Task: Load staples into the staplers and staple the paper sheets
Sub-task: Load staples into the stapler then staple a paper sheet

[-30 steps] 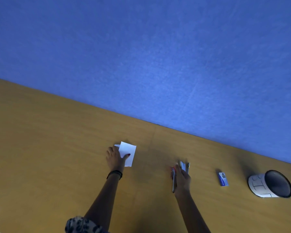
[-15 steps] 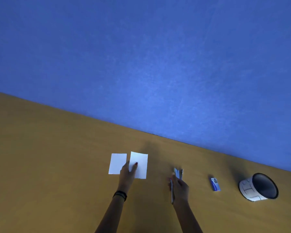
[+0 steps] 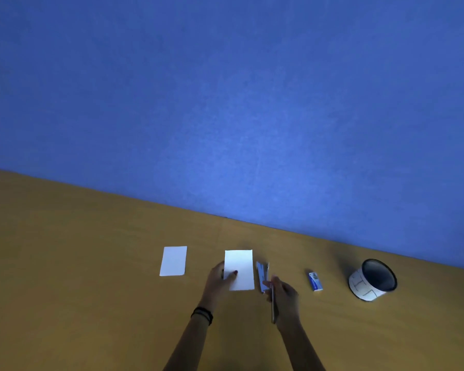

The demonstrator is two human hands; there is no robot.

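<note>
My left hand (image 3: 217,279) holds a small white paper sheet (image 3: 240,267) at its lower left corner, thumb on top, near the middle of the wooden table (image 3: 91,303). A second white sheet (image 3: 173,261) lies flat to the left, apart from it. My right hand (image 3: 283,294) grips a blue stapler (image 3: 263,274), whose opened top points away from me just right of the held sheet. A small blue and white staple box (image 3: 315,281) lies further right.
A round white cup with a dark inside (image 3: 373,280) lies tipped on its side at the far right. A blue wall (image 3: 252,103) rises behind the table's back edge.
My left hand slid one sheet off the other and brought it right, beside the stapler; the other sheet stayed at the left. The right hand kept hold of the stapler.
</note>
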